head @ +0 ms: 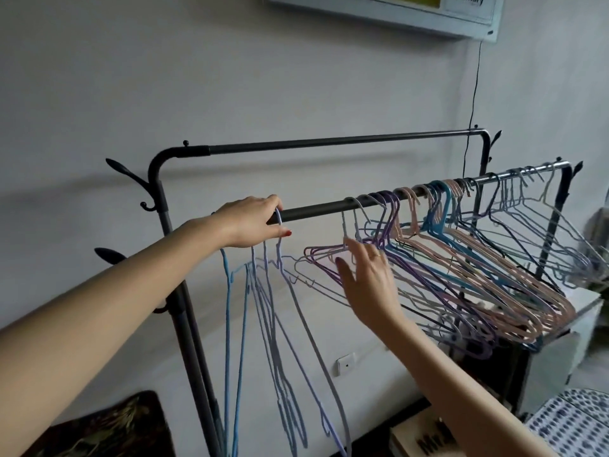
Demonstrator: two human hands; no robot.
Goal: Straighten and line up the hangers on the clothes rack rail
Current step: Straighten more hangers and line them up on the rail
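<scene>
Two clusters of hangers share the front rail (pixel 329 207), which runs from near left to far right. The left hand (pixel 253 221) grips the rail over the hooks of a few pale hangers (pixel 280 291) dangling straight down. The right hand (pixel 365 275), fingers loosely spread, touches the nearest of the crowded slanted hangers (pixel 461 255); it is the nearer hand to slide them along.

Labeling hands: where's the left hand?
Head view, left of centre: left hand grips the front rail's left end, over the dangling blue hangers.
</scene>
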